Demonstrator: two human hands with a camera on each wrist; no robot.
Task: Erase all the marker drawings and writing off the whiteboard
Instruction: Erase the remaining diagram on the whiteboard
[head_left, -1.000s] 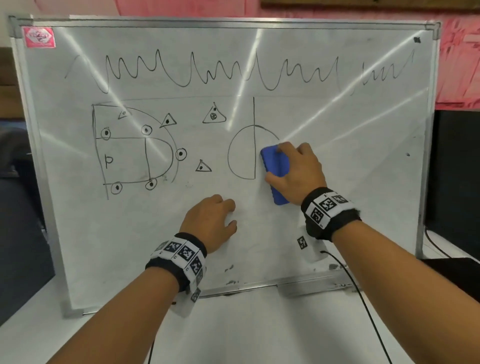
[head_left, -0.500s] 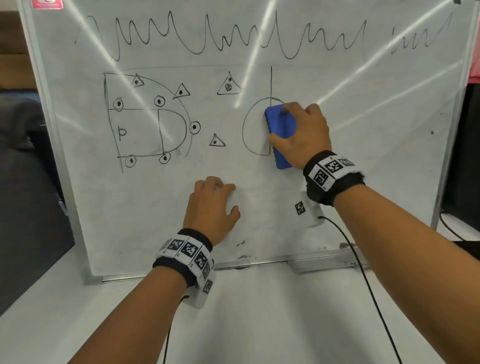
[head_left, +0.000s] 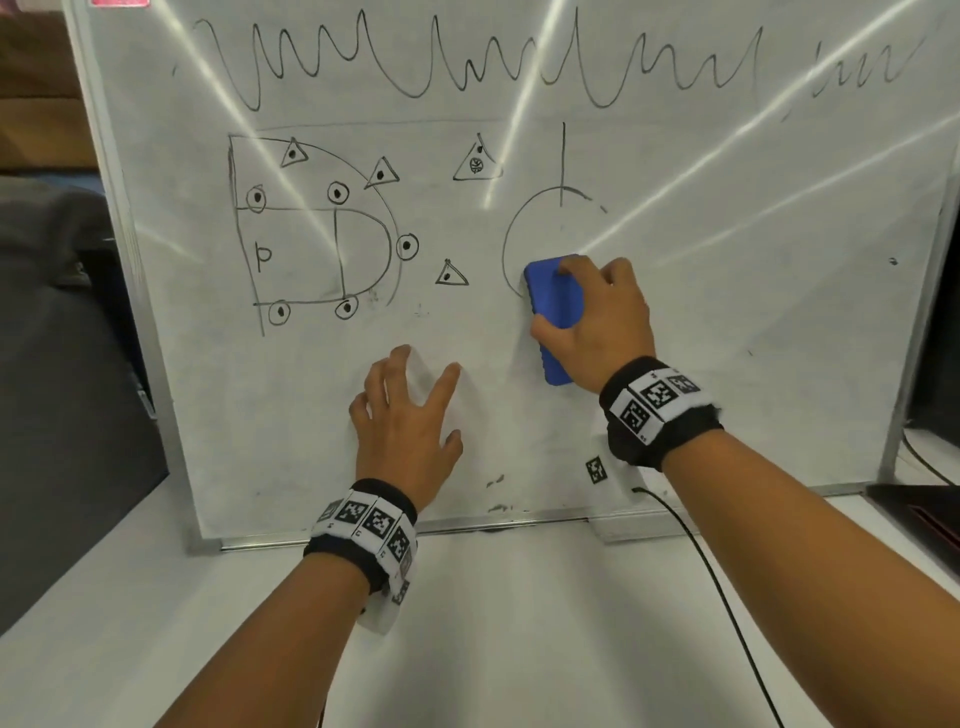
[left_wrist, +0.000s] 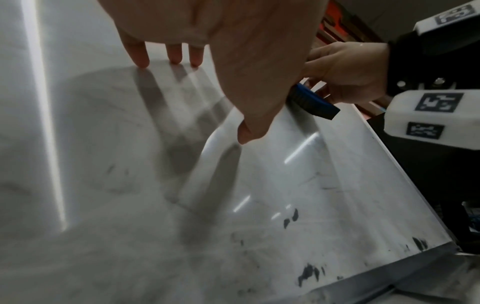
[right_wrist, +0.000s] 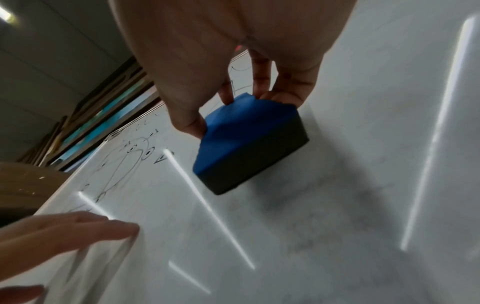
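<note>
1. Whiteboard (head_left: 727, 364) is standing upright on the white table (head_left: 519, 623), leaning slightly back; a wavy line (head_left: 467, 67) is running along its top, a court-like diagram (head_left: 311, 234) is filling its left half, and a partly wiped circle (head_left: 524, 234) is sitting near the middle.
2. The eraser (head_left: 553, 306), blue on the back with a dark felt face, is lying flat against the board over the lower right of that circle.
3. The right hand (head_left: 597, 322) is gripping it, thumb on one long edge and fingers (right_wrist: 262, 78) curled over the other, which looks like the best hold for pressing evenly.
4. The left hand (head_left: 405, 415) is bracing the board below the drawings, fingers spread and straight, tips touching the surface, holding nothing.
5. Judging by its look, the eraser is light and slightly soft, so it is likely needing firm pressure; its plastic back may be slippery.
6. The board seems stiff yet free-standing, so it is probably prone to sliding or tipping without that bracing hand.
7. Dark smudges (left_wrist: 309, 273) are clinging near the bottom rail.
</note>
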